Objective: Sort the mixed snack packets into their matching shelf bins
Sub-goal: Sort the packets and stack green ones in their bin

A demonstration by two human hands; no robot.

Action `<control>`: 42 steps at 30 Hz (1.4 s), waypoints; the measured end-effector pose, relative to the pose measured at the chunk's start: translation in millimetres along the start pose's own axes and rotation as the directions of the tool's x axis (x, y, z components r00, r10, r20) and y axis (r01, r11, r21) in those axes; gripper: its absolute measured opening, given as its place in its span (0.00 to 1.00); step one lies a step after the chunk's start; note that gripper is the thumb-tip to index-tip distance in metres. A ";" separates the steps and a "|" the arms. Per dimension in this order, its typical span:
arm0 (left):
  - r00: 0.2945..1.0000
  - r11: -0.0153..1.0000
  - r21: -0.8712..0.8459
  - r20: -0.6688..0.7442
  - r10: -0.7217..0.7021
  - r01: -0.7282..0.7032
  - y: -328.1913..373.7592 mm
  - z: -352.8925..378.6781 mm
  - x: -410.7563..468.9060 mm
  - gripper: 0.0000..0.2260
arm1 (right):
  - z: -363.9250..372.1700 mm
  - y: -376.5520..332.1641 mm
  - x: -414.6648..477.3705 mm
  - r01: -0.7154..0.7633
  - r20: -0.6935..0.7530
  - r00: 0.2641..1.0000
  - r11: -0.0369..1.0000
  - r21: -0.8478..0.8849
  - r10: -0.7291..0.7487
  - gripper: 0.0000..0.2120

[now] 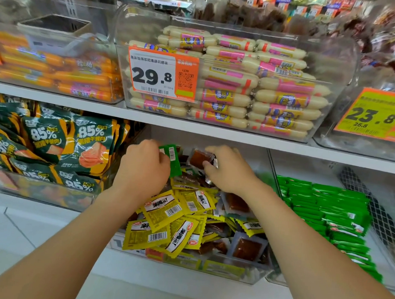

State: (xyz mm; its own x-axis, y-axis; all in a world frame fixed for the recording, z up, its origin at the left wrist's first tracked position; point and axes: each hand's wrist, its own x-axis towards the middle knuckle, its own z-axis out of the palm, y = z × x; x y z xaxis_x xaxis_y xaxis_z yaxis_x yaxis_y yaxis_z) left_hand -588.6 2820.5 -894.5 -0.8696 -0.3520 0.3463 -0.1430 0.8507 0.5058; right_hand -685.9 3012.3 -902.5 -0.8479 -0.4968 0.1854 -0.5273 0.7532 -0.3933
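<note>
Both of my hands reach into the clear middle bin (230,272) on the lower shelf, which holds mixed yellow packets (165,209) and clear packets with brown snack (247,248). My left hand (144,167) grips a green packet (174,157) at the back of the bin. My right hand (227,169) pinches a clear brown packet (199,160) just to the right of it. A bin of green packets (327,203) stands to the right.
To the left lies a bin of dark green 85% pouches (53,145). The shelf above carries bins of cream sausages (253,83) and orange sausages (58,71), with price tags 29.8 (161,74) and 23.8 (376,116). A white shelf edge (216,133) runs just above my hands.
</note>
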 end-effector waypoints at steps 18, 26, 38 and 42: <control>0.811 0.180 -0.791 0.581 -0.076 0.584 50.0 -27.8 -40.7 0.12 | -23.4 -51.9 -106.9 0.260 -0.064 0.965 0.900 0.349 -0.254 0.26; 0.845 0.393 -0.801 0.525 0.100 0.451 51.7 -28.4 -49.3 0.13 | -14.8 -50.1 -104.0 -0.039 -0.256 0.948 0.866 0.498 0.190 0.25; 0.983 0.926 -0.360 0.179 -0.052 0.115 35.0 -14.5 -32.0 0.10 | -22.0 -31.9 -57.8 -0.228 -0.137 0.962 0.971 0.078 0.237 0.25; 0.986 0.941 -0.323 0.162 -0.045 0.097 28.5 -10.5 -24.3 0.10 | -17.9 -9.5 -20.5 -0.296 0.037 0.952 0.945 -0.137 0.303 0.20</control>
State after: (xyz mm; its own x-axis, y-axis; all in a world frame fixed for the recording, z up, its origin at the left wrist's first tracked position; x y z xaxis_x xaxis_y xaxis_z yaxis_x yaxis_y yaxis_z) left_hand -566.6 2849.2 -880.2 -0.9274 -0.3222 0.1901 -0.0658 0.6408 0.7649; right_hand -664.5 3023.1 -886.5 -0.9652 -0.2606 0.0237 -0.2553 0.9180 -0.3034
